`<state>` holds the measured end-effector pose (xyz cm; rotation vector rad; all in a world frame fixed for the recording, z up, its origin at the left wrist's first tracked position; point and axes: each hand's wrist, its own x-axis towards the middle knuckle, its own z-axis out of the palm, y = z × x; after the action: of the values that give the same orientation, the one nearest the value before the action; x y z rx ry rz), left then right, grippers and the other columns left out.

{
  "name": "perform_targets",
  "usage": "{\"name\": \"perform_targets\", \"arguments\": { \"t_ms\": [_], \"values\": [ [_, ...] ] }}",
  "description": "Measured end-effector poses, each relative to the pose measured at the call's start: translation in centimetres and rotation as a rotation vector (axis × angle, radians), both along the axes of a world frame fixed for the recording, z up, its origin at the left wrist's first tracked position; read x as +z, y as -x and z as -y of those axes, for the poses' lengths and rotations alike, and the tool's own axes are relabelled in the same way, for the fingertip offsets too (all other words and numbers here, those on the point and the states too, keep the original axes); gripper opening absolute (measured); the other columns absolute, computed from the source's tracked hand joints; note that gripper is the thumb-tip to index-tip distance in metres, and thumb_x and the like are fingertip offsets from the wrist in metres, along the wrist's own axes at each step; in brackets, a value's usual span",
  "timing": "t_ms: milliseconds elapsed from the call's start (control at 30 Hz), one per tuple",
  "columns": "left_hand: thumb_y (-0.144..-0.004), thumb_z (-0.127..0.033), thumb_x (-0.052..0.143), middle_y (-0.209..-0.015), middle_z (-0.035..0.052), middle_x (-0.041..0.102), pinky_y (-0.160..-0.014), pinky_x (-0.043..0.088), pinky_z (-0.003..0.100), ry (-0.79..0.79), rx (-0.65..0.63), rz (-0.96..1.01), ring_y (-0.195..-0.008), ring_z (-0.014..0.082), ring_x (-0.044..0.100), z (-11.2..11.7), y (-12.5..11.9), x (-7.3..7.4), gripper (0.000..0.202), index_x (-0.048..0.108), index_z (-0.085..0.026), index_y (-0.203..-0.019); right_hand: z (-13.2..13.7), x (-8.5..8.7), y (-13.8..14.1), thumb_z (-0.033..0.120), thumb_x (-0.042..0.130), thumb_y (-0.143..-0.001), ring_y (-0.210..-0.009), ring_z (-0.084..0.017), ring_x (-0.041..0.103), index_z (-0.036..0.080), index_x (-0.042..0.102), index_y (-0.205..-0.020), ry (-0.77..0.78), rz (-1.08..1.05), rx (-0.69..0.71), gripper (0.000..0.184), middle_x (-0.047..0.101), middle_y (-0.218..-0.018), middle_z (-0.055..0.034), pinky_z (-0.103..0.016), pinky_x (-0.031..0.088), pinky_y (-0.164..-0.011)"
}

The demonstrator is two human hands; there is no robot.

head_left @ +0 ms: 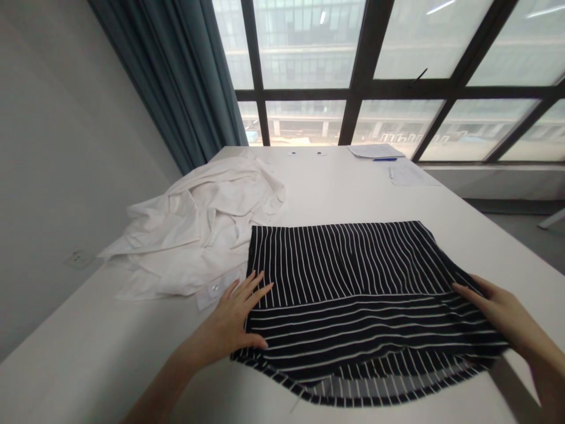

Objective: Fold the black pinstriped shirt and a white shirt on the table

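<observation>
A black garment with thin white stripes (353,282) lies partly folded on the white table (344,188). My left hand (236,315) rests flat on its left edge with fingers spread and the thumb on the cloth. At the garment's right edge, my right hand (497,309) lies with fingers stretched out along the fabric. Neither hand grips anything.
A crumpled white shirt (198,227) lies to the left of the striped garment, near the table's left edge. Papers (375,151) and a blue pen (385,159) lie at the far end by the window. A dark curtain (176,76) hangs at the back left.
</observation>
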<state>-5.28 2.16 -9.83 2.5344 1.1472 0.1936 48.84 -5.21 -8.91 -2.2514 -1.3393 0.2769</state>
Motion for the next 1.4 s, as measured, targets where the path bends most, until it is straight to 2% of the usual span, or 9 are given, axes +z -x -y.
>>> {"name": "perform_targets", "arguments": {
  "t_ms": [167,400,533,700,800,933,1133,1267,1400],
  "values": [
    [-0.090,-0.057,0.054,-0.152,0.0115,0.039,-0.115,0.026,0.057,0.066,0.085,0.165,-0.142,0.0307,0.033,-0.4,-0.8,1.9,0.060,0.047,-0.027,-0.142,-1.7,4.2,3.9,0.048,0.059,-0.076,-0.106,-0.035,0.066,0.019,0.069,-0.112,-0.062,-0.302,-0.019,0.047,0.073,-0.113,-0.0102,-0.043,0.050,-0.098],
    [-0.092,-0.071,0.026,-0.145,0.0147,0.049,-0.105,0.043,0.048,0.675,0.195,0.737,-0.129,0.0295,0.051,-3.9,-5.6,4.6,0.073,0.043,-0.022,-0.143,-6.4,8.3,16.1,0.038,0.052,-0.088,-0.122,-0.029,0.058,0.025,0.065,-0.122,-0.221,-0.284,0.557,0.039,0.066,-0.127,-0.0038,-0.055,0.037,-0.110],
    [-0.091,-0.074,0.019,-0.149,0.0204,0.041,-0.098,0.048,0.047,0.962,0.242,0.966,-0.125,0.0315,0.054,-6.2,-7.7,5.6,0.082,0.026,-0.019,-0.151,-6.9,7.6,23.9,0.027,0.047,-0.093,-0.124,-0.024,0.056,0.021,0.061,-0.128,-0.191,-0.406,0.861,0.038,0.063,-0.132,-0.0052,-0.051,0.038,-0.111],
    [-0.088,-0.073,0.036,-0.147,0.0195,0.044,-0.094,0.049,0.046,0.903,0.307,0.870,-0.120,0.0312,0.057,-8.0,-7.5,4.9,0.080,0.028,-0.022,-0.150,-5.8,4.1,29.1,0.009,0.043,-0.088,-0.124,-0.021,0.056,0.018,0.056,-0.135,-0.025,-0.433,1.105,0.049,0.062,-0.133,-0.0078,-0.043,0.042,-0.109],
    [-0.086,-0.062,0.054,-0.143,0.0183,0.047,-0.095,0.048,0.045,0.777,0.279,0.725,-0.120,0.0294,0.056,-8.3,-7.1,3.7,0.077,0.031,-0.023,-0.147,-5.0,2.9,29.5,0.013,0.048,-0.088,-0.131,-0.023,0.050,0.013,0.047,-0.142,0.086,-0.417,1.189,0.054,0.054,-0.141,-0.0121,-0.042,0.038,-0.112],
    [-0.081,-0.042,0.065,-0.145,0.0158,0.044,-0.099,0.047,0.045,0.548,0.143,0.591,-0.122,0.0272,0.053,-7.4,-7.3,2.5,0.074,0.034,-0.021,-0.145,-4.0,4.6,28.0,0.026,0.056,-0.090,-0.136,-0.025,0.043,0.014,0.041,-0.147,0.164,-0.416,1.311,0.060,0.040,-0.152,-0.0138,-0.040,0.038,-0.112],
    [-0.080,-0.033,0.072,-0.142,0.0144,0.045,-0.112,0.036,0.047,-0.023,-0.026,0.249,-0.134,0.0293,0.041,-4.8,-8.5,1.6,0.046,0.054,-0.017,-0.120,-4.2,7.5,22.6,0.027,0.045,-0.097,-0.102,-0.016,0.066,0.023,0.062,-0.123,0.149,-0.503,1.153,0.031,0.070,-0.115,-0.0022,-0.034,0.053,-0.094],
    [-0.087,-0.029,0.065,-0.127,0.0126,0.055,-0.103,0.044,0.044,-0.216,-0.006,0.114,-0.121,0.0274,0.051,-4.4,-9.8,0.8,0.025,0.056,-0.016,-0.106,-4.0,5.4,19.6,0.025,0.043,-0.097,-0.110,-0.020,0.063,0.023,0.065,-0.115,0.066,-0.304,0.955,0.028,0.068,-0.118,-0.0044,-0.043,0.049,-0.101],
    [-0.094,-0.021,0.049,-0.105,0.0074,0.064,-0.089,0.050,0.038,-0.171,0.088,0.191,-0.100,0.0236,0.062,-5.0,-10.1,0.7,0.010,0.056,-0.019,-0.101,-2.2,3.2,19.0,0.022,0.043,-0.097,-0.127,-0.020,0.052,0.024,0.063,-0.123,0.093,-0.194,1.050,0.033,0.061,-0.133,-0.0042,-0.045,0.040,-0.111]
  ]
}}
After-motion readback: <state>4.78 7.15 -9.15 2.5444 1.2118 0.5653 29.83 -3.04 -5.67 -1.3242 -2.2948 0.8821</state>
